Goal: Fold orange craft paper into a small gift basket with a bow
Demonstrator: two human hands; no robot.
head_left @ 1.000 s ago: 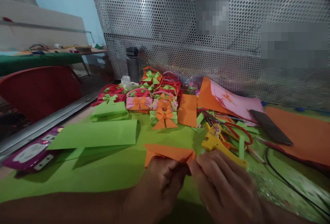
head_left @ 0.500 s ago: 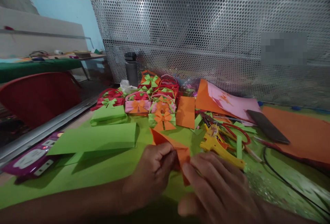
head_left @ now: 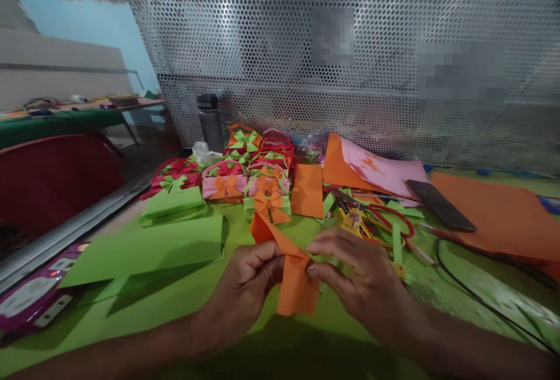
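A folded piece of orange paper is held up over the green-covered table, its far end standing up as a pointed fold. My left hand pinches it from the left, with the thumb against the fold. On the other side, my right hand grips its edge between thumb and fingers. Just beyond the paper stands a small green paper bag with an orange bow. To the left of my left hand lies a folded sheet of green paper.
Several small paper bags stand behind, near a dark bottle. At the right are a yellow glue gun, scissors, a dark phone and a black cable. A purple power strip lies left. A perforated metal panel closes the back.
My right hand has shifted from flat against the paper's near flap to a thumb-and-finger pinch on its edge. The near flap now faces me more broadly. The view has shifted slightly right.
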